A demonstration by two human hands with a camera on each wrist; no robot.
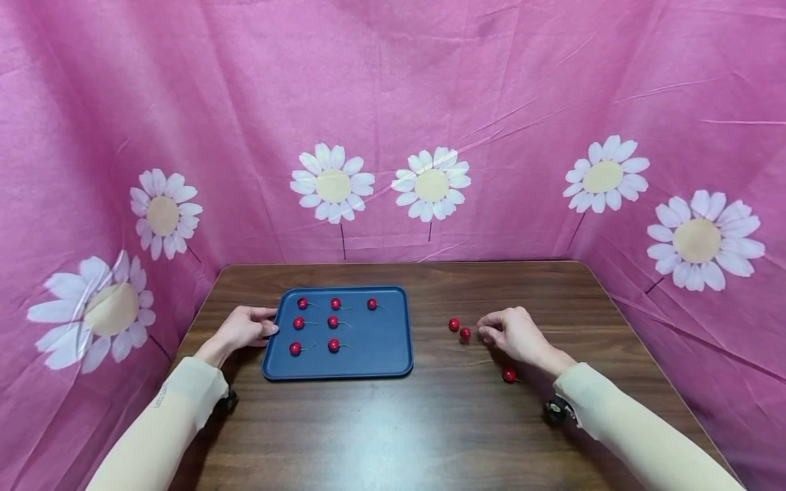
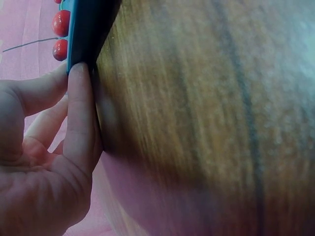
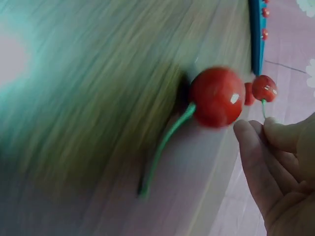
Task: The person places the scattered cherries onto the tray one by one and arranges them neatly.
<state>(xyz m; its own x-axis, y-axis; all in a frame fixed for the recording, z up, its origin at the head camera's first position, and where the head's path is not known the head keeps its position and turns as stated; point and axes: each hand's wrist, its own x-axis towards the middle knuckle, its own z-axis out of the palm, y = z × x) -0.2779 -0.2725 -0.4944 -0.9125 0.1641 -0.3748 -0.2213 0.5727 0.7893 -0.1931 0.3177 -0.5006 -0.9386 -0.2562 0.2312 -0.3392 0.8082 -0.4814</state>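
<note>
A blue tray [image 1: 374,354] lies at the table's left, bearing several red cherries [image 1: 333,322] with thin green stems, set out in rows. My left hand [image 1: 248,327] pinches the tray's left edge; in the left wrist view the thumb and a finger [image 2: 79,113] meet at its rim. At the right, my right hand [image 1: 518,337] pinches the green stem of a cherry [image 3: 265,88] between thumb and fingertips. Close beyond that fruit sits another cherry [image 1: 454,324]. A third loose cherry [image 1: 509,375] lies nearer me, below the right hand, its curved stem showing in the right wrist view.
The brown wooden table [image 1: 424,409] has a pink curtain [image 1: 491,82] with white daisies around its back and sides. Bare wood lies between the tray and the loose cherries. Dark wrist devices [image 1: 557,410] sit under both cuffs.
</note>
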